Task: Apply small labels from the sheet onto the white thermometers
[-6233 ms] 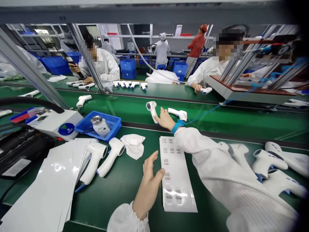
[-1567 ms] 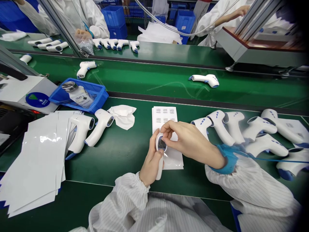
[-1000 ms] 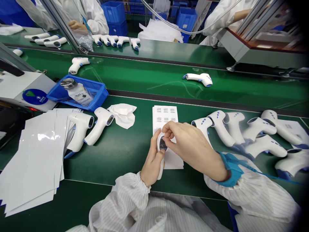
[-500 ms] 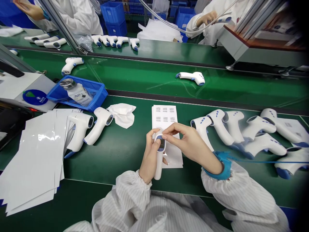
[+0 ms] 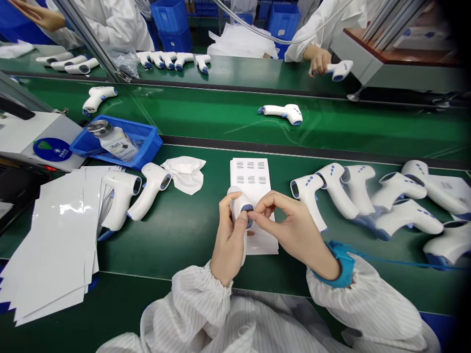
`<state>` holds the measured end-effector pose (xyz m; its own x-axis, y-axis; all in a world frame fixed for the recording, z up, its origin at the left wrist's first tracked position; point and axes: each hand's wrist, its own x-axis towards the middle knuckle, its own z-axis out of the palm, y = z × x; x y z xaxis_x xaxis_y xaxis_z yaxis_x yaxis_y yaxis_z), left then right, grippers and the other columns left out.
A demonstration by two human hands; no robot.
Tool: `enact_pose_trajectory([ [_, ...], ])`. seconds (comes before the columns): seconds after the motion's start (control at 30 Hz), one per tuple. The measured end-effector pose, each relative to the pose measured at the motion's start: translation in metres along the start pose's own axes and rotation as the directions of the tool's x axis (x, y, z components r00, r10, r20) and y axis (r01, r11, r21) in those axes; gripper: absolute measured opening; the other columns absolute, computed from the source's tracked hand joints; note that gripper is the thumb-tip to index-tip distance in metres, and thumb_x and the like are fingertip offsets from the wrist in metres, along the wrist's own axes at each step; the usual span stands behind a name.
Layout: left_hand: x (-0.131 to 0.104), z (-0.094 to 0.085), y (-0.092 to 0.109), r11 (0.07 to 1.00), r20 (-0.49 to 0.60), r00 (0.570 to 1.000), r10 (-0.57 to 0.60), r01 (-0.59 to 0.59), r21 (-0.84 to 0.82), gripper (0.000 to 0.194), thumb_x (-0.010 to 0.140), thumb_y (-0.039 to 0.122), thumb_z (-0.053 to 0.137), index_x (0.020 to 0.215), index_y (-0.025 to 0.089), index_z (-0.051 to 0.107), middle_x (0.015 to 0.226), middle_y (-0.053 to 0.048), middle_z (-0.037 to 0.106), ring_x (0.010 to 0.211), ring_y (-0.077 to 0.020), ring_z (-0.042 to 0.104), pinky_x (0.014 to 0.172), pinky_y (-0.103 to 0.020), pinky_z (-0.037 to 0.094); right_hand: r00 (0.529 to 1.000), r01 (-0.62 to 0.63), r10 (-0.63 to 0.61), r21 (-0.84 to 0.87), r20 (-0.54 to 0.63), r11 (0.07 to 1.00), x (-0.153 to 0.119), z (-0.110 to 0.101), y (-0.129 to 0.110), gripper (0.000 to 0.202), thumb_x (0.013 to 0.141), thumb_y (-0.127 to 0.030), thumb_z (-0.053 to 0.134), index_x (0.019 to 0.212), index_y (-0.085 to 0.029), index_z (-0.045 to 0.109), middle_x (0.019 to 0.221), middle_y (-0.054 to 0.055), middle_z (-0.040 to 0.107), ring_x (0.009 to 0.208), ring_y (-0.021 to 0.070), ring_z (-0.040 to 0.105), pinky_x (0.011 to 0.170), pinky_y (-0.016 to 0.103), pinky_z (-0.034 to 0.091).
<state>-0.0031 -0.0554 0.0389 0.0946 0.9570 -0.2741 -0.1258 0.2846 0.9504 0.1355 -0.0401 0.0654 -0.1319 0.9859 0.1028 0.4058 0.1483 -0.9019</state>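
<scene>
A white infrared thermometer point(image 5: 241, 200) with a blue-rimmed display is gripped in my left hand point(image 5: 227, 242), the thumb lying beside the display. My right hand point(image 5: 289, 223) has thumb and forefinger pinched together at the display's edge; whatever they hold, if anything, is too small to make out. A blue wrist strap point(image 5: 340, 264) circles my right wrist. Beneath both hands lie white sheets with printed labels point(image 5: 251, 171). Left of them, two more thermometers point(image 5: 150, 191) rest beside a crumpled white cloth point(image 5: 185, 175). To the right, several other thermometers point(image 5: 336, 191) lie in a group.
A stack of white sheets point(image 5: 55, 235) covers the left of the bench. Behind it stands a blue tray point(image 5: 149, 147) with a metal-capped bottle point(image 5: 117, 142). On the green belt point(image 5: 206, 110) lie two thermometers. Across it, a co-worker's hand point(image 5: 320, 61) holds another thermometer.
The thermometer in my left hand has tilted, and my right fingers have shifted slightly down at its display. The belt thermometers have moved left. The co-worker's hand at the right has come down with its thermometer.
</scene>
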Motion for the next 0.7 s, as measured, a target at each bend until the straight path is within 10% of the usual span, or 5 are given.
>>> enact_pose_trajectory([
  [0.6,-0.007,0.0,0.01,0.98,0.043,0.989,-0.143,0.148,-0.132,0.031,0.095,0.04,0.048,0.126,0.038,0.042,0.109,-0.001,0.055,0.076,-0.0131,0.057,0.053,-0.021,0.048,0.978,0.089,-0.088,-0.005,-0.19,0.996,-0.005,0.011,-0.01,0.021,0.083,-0.013,0.067,0.097,-0.025,0.056,0.08,-0.005,0.067,0.072,0.0103,0.063,0.071,0.024,0.054],
  [0.7,-0.008,0.0,0.01,0.987,0.042,0.995,-0.089,0.094,-0.133,0.028,0.096,0.037,0.047,0.124,0.037,0.044,0.122,0.0,0.055,0.096,-0.0162,0.059,0.069,-0.024,0.051,0.978,0.073,-0.073,-0.009,-0.195,0.997,-0.006,0.012,-0.013,0.02,0.083,-0.014,0.065,0.097,-0.025,0.055,0.079,-0.004,0.066,0.073,0.0119,0.063,0.073,0.026,0.054],
])
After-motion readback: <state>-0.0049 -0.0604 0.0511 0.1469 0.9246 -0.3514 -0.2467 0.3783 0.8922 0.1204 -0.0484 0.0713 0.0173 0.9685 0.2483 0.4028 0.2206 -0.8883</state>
